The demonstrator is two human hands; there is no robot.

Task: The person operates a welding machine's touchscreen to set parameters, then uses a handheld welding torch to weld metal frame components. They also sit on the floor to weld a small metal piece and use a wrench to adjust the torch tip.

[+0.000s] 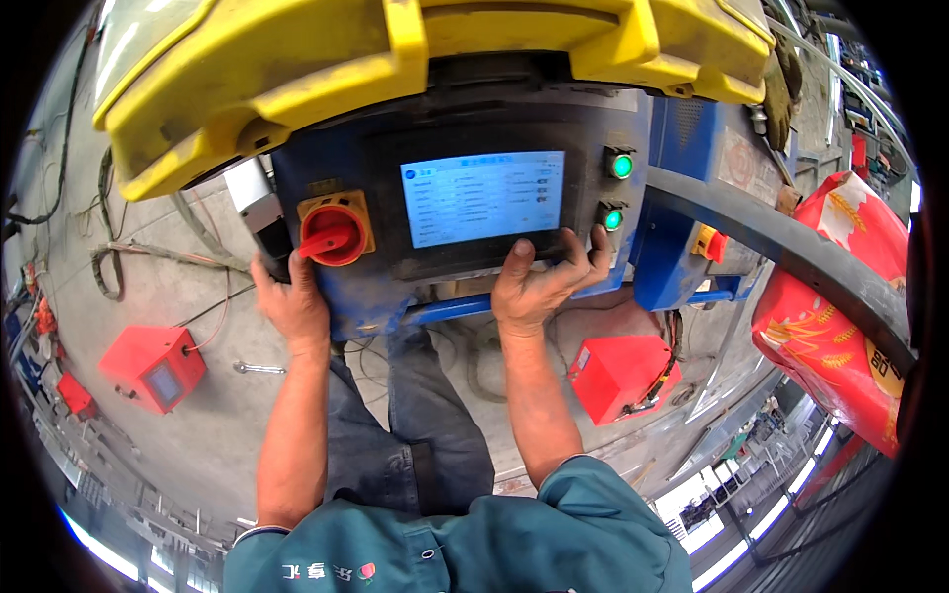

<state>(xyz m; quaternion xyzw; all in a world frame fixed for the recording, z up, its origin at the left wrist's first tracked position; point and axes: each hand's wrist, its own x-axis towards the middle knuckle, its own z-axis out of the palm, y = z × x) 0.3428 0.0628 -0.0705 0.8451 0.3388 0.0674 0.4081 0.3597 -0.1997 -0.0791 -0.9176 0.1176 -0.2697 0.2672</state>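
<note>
A blue machine console with a lit touchscreen is in front of me. At its left corner is my left hand, fingers apart, a fingertip close to or touching the handle of the red rotary switch; I cannot tell contact from here. My right hand is at the screen's lower edge, thumb raised and fingers spread and bent, holding nothing. Two lit green push buttons, an upper one and a lower one, sit right of the screen, above my right fingertips.
A yellow plastic cover overhangs the console. Red boxes stand on the floor at left and right, with cables around them. A wrench lies near the left box. A dark metal bar crosses before a red-and-white sack.
</note>
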